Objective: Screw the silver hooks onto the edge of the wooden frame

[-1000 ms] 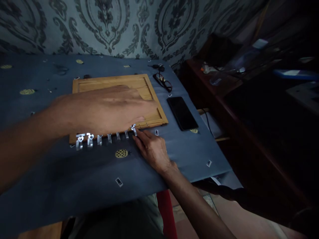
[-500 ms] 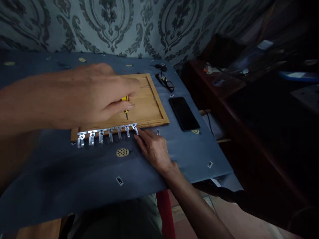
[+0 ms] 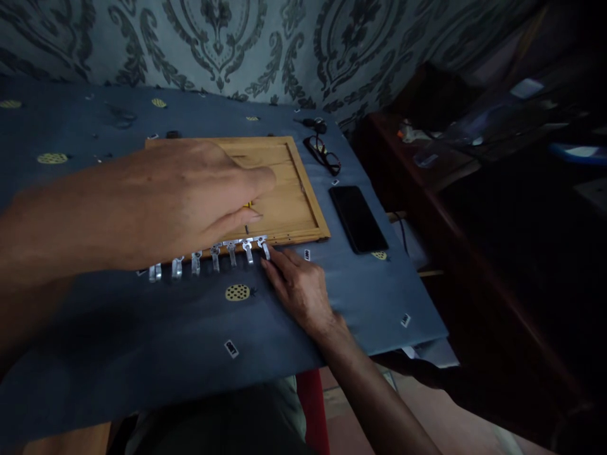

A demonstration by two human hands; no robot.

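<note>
Left hand (image 3: 175,202) hovers over the wooden frame (image 3: 284,189), fingers pinched around a small yellow-handled screwdriver (image 3: 247,212), tip pointing down at the frame's near edge. Right hand (image 3: 298,287) lies flat on the blue cloth of the table (image 3: 142,341), fingers loose, not gripping; fingertips touch the rightmost metal clip (image 3: 264,246) at the frame's near right corner. Row of metal clips (image 3: 208,258) runs along the frame's near edge, partly on the wood, partly on the cloth; the left ones are half hidden under the left hand. Frame lies flat mid-table. Black phone (image 3: 358,218) lies face up just right of the frame, apart from it. Glasses (image 3: 324,153) sit beyond the phone near the frame's far right corner. Small white tags (image 3: 231,348) scattered on the cloth. Patterned wall (image 3: 265,44) behind the table. Dark cluttered shelf (image 3: 450,158) to the right.
</note>
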